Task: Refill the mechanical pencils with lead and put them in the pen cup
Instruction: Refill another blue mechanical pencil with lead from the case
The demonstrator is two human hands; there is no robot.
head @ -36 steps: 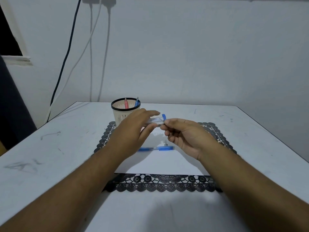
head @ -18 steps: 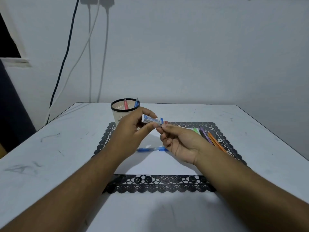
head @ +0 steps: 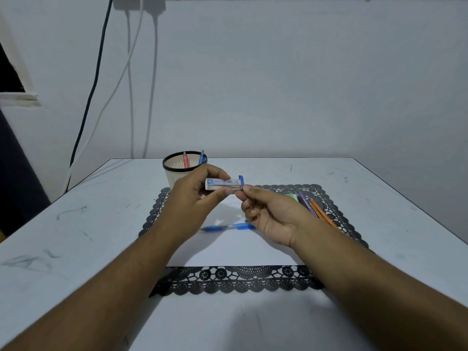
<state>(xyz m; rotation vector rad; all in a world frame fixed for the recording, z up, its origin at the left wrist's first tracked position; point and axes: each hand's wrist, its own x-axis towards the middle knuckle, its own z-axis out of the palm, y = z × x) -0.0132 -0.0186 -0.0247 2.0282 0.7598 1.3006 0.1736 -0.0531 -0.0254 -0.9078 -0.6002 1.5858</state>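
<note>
Two pencils, one red and one blue, stand in the pen cup at the far left of the lace mat. Just right of it the left hand grips the lead case above the mat, its blue lid flipped up, while the right hand pinches at its open end. A blue pencil lies on the mat below the hands, and more pencils lie at the right.
</note>
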